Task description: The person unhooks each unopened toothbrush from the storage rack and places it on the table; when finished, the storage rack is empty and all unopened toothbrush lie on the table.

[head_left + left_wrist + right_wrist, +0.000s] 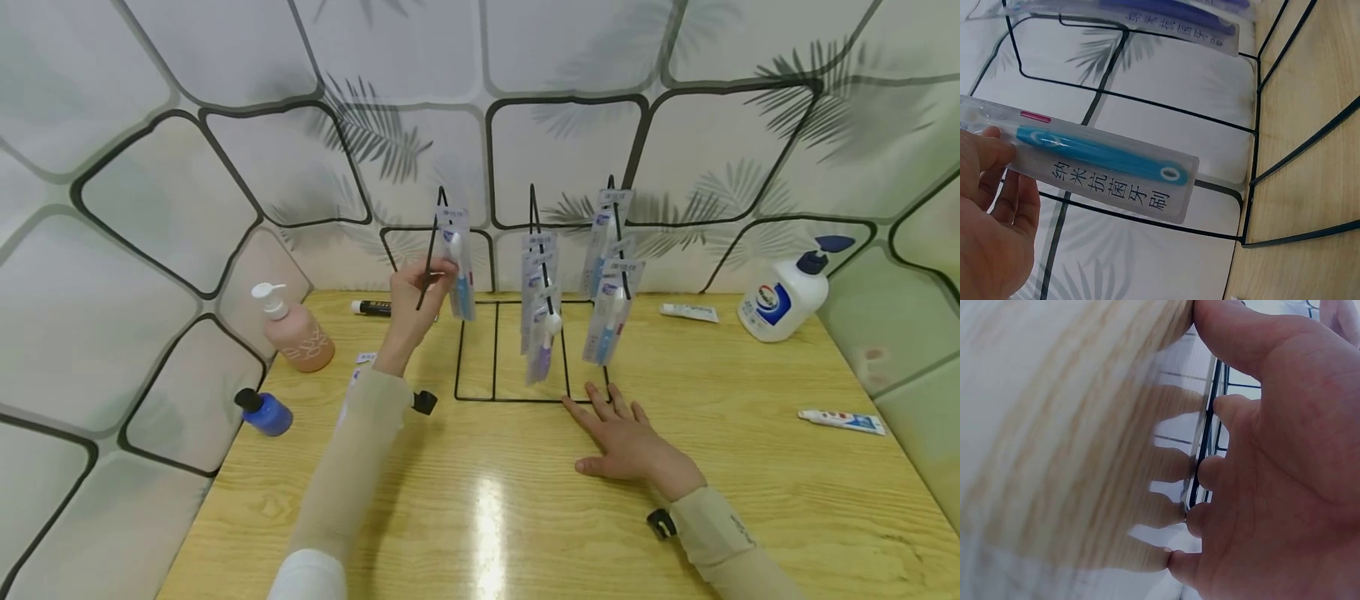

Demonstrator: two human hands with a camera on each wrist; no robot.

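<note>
A black wire display rack point(517, 401) stands on the table, with three hooks rising from its base. On its left hook hangs a blue toothbrush in a clear pack point(461, 292), and my left hand point(415, 302) pinches the pack's edge. The left wrist view shows thumb and fingers on the pack point(1116, 165), its lower end free. Several packed toothbrushes point(542, 333), a purple one in front, hang on the middle hook; blue ones point(611, 317) hang on the right. My right hand point(626, 440) lies with fingers spread on the table, fingertips at the rack's front bar.
At left stand a pink pump bottle point(302, 337) and a blue bottle point(268, 415); a black tube point(371, 308) lies behind. A white pump bottle point(783, 296) and toothpaste tubes point(690, 312) are at right. Part of another pack point(366, 358) shows beside my left forearm.
</note>
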